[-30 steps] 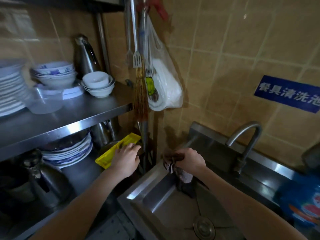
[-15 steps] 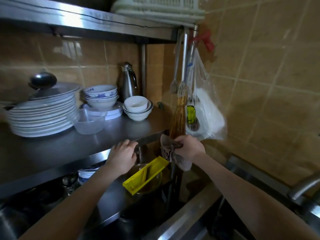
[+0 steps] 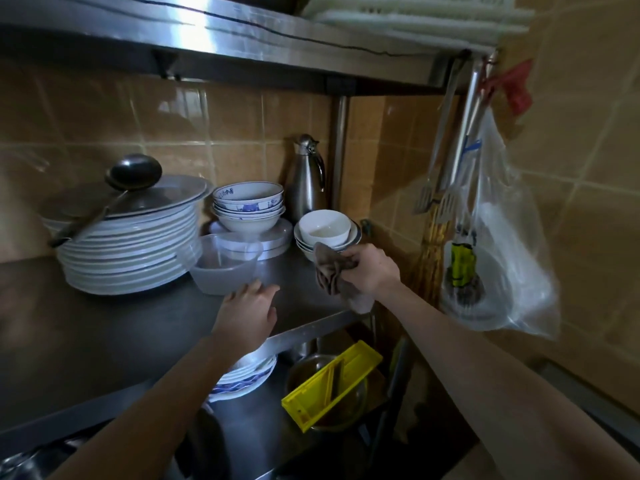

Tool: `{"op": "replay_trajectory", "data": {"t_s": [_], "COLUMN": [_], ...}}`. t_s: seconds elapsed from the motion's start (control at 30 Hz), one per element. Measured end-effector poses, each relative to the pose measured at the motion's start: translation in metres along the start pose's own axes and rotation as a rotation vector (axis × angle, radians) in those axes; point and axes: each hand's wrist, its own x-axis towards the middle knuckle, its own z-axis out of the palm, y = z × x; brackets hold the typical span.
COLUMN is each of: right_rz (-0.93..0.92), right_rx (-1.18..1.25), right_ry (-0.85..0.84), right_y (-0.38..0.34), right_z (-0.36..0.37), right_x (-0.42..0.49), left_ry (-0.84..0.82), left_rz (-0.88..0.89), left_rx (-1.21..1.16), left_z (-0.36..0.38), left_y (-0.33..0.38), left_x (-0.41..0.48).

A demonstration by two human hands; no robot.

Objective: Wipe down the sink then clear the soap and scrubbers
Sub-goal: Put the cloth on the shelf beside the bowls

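1. Head view: your right hand (image 3: 372, 270) is clenched around a crumpled grey-brown cloth (image 3: 334, 271), which hangs from your fist above the right end of the steel shelf (image 3: 138, 327), just in front of the small stack of white bowls (image 3: 325, 232).
2. Your left hand (image 3: 247, 315) lies palm-down with fingers spread on the shelf's front part, grasping nothing; its fingertips are just beside the clear plastic container (image 3: 225, 263).
3. Behind that container sits a stack of blue-patterned bowls (image 3: 247, 206) on a white lid, with a steel jug (image 3: 306, 178) upright at the tiled wall.
4. On the left, a tall pile of white plates (image 3: 131, 251) carries a metal lid with a ladle (image 3: 133, 174) resting across it.
5. Beyond your right hand, utensils hang from the upper shelf, and beside them a clear plastic bag (image 3: 509, 244) holds a yellow-handled scrubber (image 3: 462, 268).
6. On the lower shelf, a yellow slicer (image 3: 330, 384) lies tilted across a metal bowl, next to more plates.
7. You cannot see the sink basin; only a strip of steel edge shows at lower right.
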Motion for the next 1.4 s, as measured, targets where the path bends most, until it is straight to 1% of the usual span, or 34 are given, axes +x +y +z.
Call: {"op": "replay_trajectory", "data": {"t_s": [0.27,0.33,0.4,0.5,0.73,0.87,1.13,1.3,1.4], "right_rz": [-0.032,-0.035,-0.043,-0.034,-0.039,0.004,0.110,0.252,0.339], "right_rx": [-0.084,-0.116,-0.140,-0.082,-0.063,-0.025,-0.071,-0.075,-0.056], "right_ry": [0.051,0.026,-0.033,-0.098,-0.005,0.060,0.017,-0.043,-0.017], "right_y": [-0.008,-0.007,-0.005,-0.001,0.017,0.035,0.104,0.155,0.178], "right_z": [0.046,0.054,0.060,0.060,0.031,0.015,-0.016,-0.035,-0.049], "right_x": [0.020,0.023,0.025,0.025,0.008,-0.016,-0.105,-0.169,-0.199], "left_ry": [-0.006,0.002,0.013,0.005,0.020,0.003,-0.024,-0.077,-0.122], "left_rz": [0.007,0.001,0.003,0.016,0.070,0.098,0.216,0.314,0.375], "left_rx": [-0.041,-0.066,-0.067,-0.050,-0.070,-0.087,-0.135,-0.181,-0.211], "left_z": [0.011,0.011,0.012,0.014,0.014,0.011,0.015,0.018,0.019], "left_y": [-0.015,-0.016,-0.015,-0.011,0.013,0.034,0.094,0.144,0.174], "left_x": [0.013,0.015,0.017,0.019,0.016,0.010,-0.014,-0.024,-0.029]}}
